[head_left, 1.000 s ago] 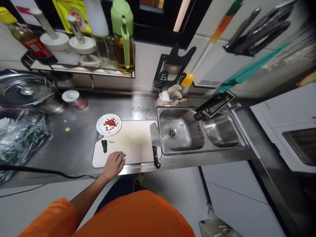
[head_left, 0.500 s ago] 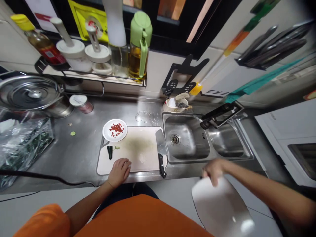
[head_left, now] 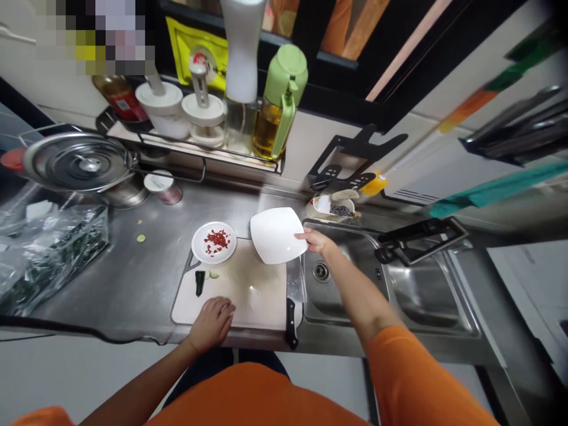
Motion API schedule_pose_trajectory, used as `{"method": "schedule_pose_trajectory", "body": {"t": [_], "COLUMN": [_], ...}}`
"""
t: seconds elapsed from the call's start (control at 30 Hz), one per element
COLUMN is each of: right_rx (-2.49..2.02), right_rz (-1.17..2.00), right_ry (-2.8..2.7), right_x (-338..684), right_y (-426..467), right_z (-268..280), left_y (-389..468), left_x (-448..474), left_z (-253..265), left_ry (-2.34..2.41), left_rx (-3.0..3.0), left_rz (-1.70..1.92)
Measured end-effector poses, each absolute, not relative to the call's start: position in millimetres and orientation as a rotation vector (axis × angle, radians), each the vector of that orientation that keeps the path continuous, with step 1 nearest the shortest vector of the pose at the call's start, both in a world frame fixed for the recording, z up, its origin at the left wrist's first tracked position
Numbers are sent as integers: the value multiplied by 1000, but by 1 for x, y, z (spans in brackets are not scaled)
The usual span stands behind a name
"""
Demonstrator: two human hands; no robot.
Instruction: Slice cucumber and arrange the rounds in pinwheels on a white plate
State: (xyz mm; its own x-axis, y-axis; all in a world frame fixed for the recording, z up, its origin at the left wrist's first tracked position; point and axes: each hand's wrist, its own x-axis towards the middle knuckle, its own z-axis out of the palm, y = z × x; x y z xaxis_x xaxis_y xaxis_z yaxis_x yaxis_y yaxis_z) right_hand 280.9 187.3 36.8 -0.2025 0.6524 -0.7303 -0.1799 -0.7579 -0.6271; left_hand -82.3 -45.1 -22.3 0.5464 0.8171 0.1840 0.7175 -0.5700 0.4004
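My right hand point(head_left: 314, 239) grips the right edge of a white squarish plate point(head_left: 277, 235), held over the back right of the cutting board point(head_left: 261, 302). My left hand point(head_left: 213, 319) rests with flat fingers on the board's front edge and holds nothing. Just beyond it lie a dark green vegetable piece point(head_left: 200, 283) and a pale green slice point(head_left: 214, 275). A small round white plate point(head_left: 213, 258) with chopped red bits point(head_left: 217, 241) overlaps the board's back left corner. Along the board's right side lies a knife point(head_left: 291, 322), its blade partly hidden behind the plate.
A double sink point(head_left: 355, 302) with a black faucet point(head_left: 410, 239) adjoins the board on the right. Behind stand a shelf of seasoning jars point(head_left: 204, 121) and an oil bottle point(head_left: 279, 106). At left are a lidded pot point(head_left: 84, 163), a tin point(head_left: 163, 188) and bagged greens point(head_left: 57, 254).
My right hand has raised the white plate from below the counter's front edge at right to above the board's back right. My left hand stays on the board edge. The view has shifted slightly.
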Motion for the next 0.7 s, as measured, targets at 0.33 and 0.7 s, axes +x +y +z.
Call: {"method": "schedule_pose_trajectory", "body": {"t": [0.33,0.7], "right_rx": [-1624,-1736], "right_rz": [1835,1719], "right_ry": [-447,-503], "right_x": [242,232], "right_y": [211,211], "right_z": [-6,-3], "left_y": [-45,-46], "left_x": [-79,-80], "left_z": [-16,-18], "left_ry": [1328,1334], "left_rx": [2514,2499], "left_rz": [480,445]}}
